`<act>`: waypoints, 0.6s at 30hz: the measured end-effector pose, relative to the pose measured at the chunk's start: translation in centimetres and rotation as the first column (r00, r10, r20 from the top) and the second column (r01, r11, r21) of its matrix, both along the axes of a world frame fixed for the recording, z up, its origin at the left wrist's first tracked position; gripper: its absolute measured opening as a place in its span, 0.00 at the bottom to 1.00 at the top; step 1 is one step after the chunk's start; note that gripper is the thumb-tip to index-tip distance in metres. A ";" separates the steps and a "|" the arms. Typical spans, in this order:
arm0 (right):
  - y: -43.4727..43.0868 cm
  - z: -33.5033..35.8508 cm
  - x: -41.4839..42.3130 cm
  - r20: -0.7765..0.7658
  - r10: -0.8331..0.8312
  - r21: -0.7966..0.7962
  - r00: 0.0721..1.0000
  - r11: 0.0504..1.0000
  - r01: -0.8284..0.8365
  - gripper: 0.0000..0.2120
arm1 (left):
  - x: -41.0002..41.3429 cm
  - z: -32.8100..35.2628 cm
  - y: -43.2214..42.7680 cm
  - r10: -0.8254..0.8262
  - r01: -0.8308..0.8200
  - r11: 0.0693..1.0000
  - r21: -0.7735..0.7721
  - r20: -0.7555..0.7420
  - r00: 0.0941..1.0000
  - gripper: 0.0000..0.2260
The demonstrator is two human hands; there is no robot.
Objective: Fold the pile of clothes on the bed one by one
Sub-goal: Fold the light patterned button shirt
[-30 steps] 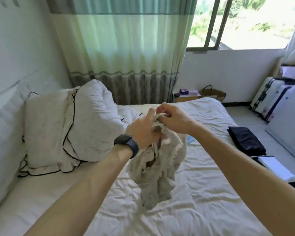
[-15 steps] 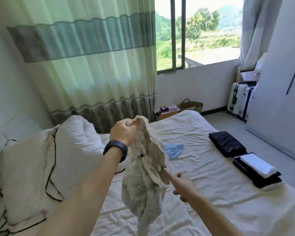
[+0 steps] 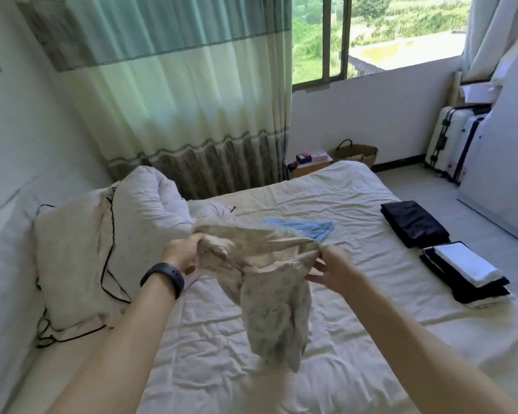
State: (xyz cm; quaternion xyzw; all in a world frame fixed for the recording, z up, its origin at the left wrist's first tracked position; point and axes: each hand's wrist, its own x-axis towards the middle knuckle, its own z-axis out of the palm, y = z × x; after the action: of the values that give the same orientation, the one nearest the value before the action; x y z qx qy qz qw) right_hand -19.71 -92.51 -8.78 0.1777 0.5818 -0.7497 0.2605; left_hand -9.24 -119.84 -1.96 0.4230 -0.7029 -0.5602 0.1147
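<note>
A cream spotted garment is grasped by the left hand and the right hand. Its frilly top is stretched wide.

The top is cream with tiny grey marks. The cloth is blue. The sheet is white. The folded pile is black. The pillow is white, edged black.

Bed: pillow left; far stack and near stack along right edge; loose cloth far centre, behind garment.
</note>
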 end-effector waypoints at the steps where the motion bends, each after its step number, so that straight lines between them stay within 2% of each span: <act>1: 0.2 0.3 -0.5 -0.007 -0.029 -0.006 1.000 1.000 0.029 0.12 | 1.3 -0.7 -0.1 0.024 -0.025 0.993 0.111 0.014 1.000 0.12; 3: 0.5 0.5 -1.0 -0.014 -0.072 0.005 0.997 0.997 0.073 0.13 | 3.3 -2.6 -0.1 0.030 -0.036 0.948 0.315 0.023 0.999 0.11; 5: 0.8 0.1 -1.1 -0.031 -0.077 0.029 0.997 0.997 0.077 0.12 | 4.7 -4.5 0.2 0.037 -0.024 0.883 0.469 -0.019 0.999 0.18; 9: 0.4 -0.1 -0.5 -0.066 -0.038 0.057 0.997 0.997 0.042 0.10 | 6.0 -6.9 1.4 -0.058 0.030 0.849 0.527 0.036 0.998 0.11; 12: -0.1 0.0 -0.3 -0.102 -0.008 0.057 0.995 0.998 0.014 0.11 | 6.0 -8.0 1.9 -0.151 0.109 0.874 0.473 0.052 0.987 0.15; 15: -0.6 0.1 -0.6 -0.135 0.019 0.092 0.991 0.996 -0.007 0.12 | 6.0 -8.8 1.8 -0.173 0.141 0.941 0.307 0.079 0.982 0.10; 16: -0.6 0.0 -0.7 -0.148 0.022 0.098 0.989 0.995 -0.008 0.12 | 6.2 -9.0 1.6 -0.206 0.166 0.945 0.281 0.118 0.971 0.11; 18: -0.7 0.0 -0.9 -0.174 0.036 0.127 0.984 0.992 -0.014 0.11 | 6.5 -9.1 1.1 -0.321 0.264 0.937 0.227 0.268 0.908 0.20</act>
State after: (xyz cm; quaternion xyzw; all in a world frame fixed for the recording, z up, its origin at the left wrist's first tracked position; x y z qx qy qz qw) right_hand -20.63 -93.20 -8.76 0.1196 0.6504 -0.7213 0.2059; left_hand -2.73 -118.73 -11.07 0.4016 -0.7125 -0.5629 -0.1191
